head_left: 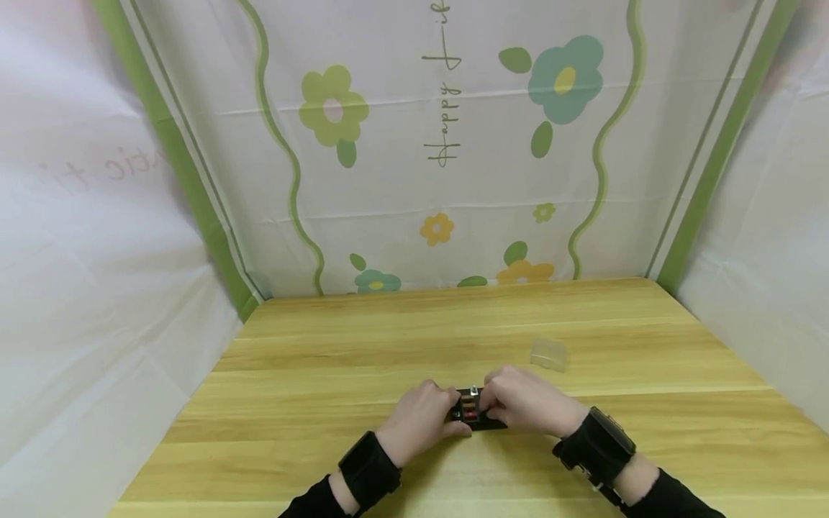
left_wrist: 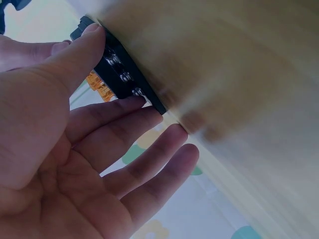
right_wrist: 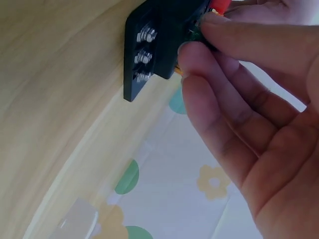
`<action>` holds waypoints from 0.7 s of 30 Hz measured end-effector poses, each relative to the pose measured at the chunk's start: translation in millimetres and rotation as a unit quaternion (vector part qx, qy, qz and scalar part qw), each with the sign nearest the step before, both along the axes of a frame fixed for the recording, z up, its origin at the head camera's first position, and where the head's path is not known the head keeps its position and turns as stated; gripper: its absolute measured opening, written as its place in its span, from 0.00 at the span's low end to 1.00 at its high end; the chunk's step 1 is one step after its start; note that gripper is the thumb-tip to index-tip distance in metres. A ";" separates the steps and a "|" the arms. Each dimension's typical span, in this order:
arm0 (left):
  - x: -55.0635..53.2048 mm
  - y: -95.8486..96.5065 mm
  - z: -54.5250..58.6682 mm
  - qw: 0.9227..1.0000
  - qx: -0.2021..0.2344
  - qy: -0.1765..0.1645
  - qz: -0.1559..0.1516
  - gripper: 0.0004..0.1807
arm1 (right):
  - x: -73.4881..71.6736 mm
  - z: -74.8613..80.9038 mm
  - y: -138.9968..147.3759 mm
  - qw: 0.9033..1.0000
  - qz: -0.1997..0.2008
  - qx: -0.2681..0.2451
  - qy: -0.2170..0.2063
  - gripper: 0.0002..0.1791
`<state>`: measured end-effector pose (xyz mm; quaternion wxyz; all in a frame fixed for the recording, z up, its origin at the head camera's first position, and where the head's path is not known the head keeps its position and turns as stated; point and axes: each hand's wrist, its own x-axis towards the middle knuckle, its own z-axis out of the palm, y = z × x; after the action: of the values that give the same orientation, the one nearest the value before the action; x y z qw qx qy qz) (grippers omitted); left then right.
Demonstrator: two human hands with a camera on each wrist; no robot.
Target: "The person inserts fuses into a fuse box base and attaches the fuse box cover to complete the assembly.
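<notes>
A small black fuse block (head_left: pixel 494 424) with silver terminal screws lies on the table in the head view. My left hand (head_left: pixel 417 421) holds its left end between the thumb and fingers; the last two fingers are stretched past it in the left wrist view. Orange blade fuses (left_wrist: pixel 99 87) show along one side of the block, and a red fuse (right_wrist: pixel 220 6) near the top of the right wrist view. Over the block, my right hand (head_left: pixel 527 401) pinches a small dark green fuse (right_wrist: pixel 193 33) between thumb and fingertips. Those fingertips partly hide it and how far it sits in its slot.
A clear plastic cover (head_left: pixel 548 355) lies on the wooden table (head_left: pixel 363 345), behind and to the right of the block. A flowered white cloth (head_left: pixel 388 180) hangs at the table's back edge, with white cloth at both sides.
</notes>
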<state>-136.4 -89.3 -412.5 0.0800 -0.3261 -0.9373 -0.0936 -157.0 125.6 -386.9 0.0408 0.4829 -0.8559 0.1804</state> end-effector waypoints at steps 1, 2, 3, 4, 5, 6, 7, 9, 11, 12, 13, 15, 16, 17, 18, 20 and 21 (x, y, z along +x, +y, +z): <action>-0.1 0.1 -0.3 1.000 -0.001 0.001 0.001 0.20 | 0.3 -0.2 -0.4 1.000 -0.001 0.002 0.002 0.12; 0.0 0.0 -0.5 1.000 -0.001 0.003 0.001 0.20 | 0.6 -0.4 -0.8 1.000 -0.002 0.004 0.004 0.12; 0.0 0.1 -0.7 1.000 -0.002 0.005 0.002 0.20 | 0.8 -0.5 -1.1 1.000 -0.003 0.006 0.005 0.12; 0.2 0.0 -0.6 1.000 -0.002 0.006 0.002 0.20 | 1.0 -0.7 -1.4 1.000 -0.004 0.007 0.005 0.12; 0.3 0.0 -0.7 1.000 -0.002 0.007 0.002 0.20 | 1.2 -1.0 -1.7 1.000 -0.004 0.007 0.005 0.12; 0.3 0.0 -0.8 1.000 -0.002 0.007 0.002 0.20 | 1.0 -1.3 -1.8 1.000 -0.004 0.007 0.006 0.12; 0.4 0.1 -0.2 1.000 -0.004 0.008 0.002 0.20 | 0.9 -1.1 -1.5 1.000 -0.004 0.006 0.006 0.11; 0.3 0.2 0.1 1.000 -0.005 0.007 0.001 0.20 | 0.6 -1.2 -1.3 1.000 -0.004 0.004 0.004 0.12; 0.4 0.3 0.1 1.000 -0.005 0.004 0.001 0.20 | 0.3 -1.6 -1.1 1.000 -0.006 -0.001 0.000 0.12; 0.4 0.3 -0.1 1.000 -0.006 0.003 0.001 0.20 | 0.2 -1.7 -1.0 1.000 -0.008 -0.003 -0.003 0.12; 0.5 0.2 -0.3 1.000 -0.005 0.001 0.001 0.20 | 0.2 -1.9 -0.9 1.000 -0.011 -0.005 -0.006 0.12; 0.4 0.2 -0.8 1.000 -0.003 0.000 0.001 0.20 | 0.2 -2.1 -0.6 1.000 -0.016 -0.008 -0.010 0.13; 0.5 0.2 -0.9 1.000 -0.002 0.000 0.001 0.20 | 0.4 -2.1 -0.4 1.000 -0.018 -0.009 -0.009 0.13; 0.5 0.2 -1.0 1.000 -0.002 -0.001 0.001 0.20 | 0.5 -2.1 -0.2 1.000 -0.019 -0.010 -0.008 0.13; 0.3 0.2 -1.1 1.000 -0.002 0.000 0.002 0.20 | 0.6 -1.8 0.0 1.000 -0.019 -0.011 -0.005 0.12; 0.2 0.0 -0.9 1.000 0.002 -0.001 0.002 0.19 | 0.6 -1.1 0.2 1.000 -0.016 -0.011 0.000 0.12; 0.2 -0.2 -0.6 1.000 0.003 -0.001 0.002 0.19 | 0.6 -0.6 0.2 1.000 -0.013 -0.012 0.002 0.12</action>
<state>-136.2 -89.4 -413.1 0.0803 -0.3242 -0.9376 -0.0966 -156.4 125.8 -387.6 0.0504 0.4717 -0.8597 0.1892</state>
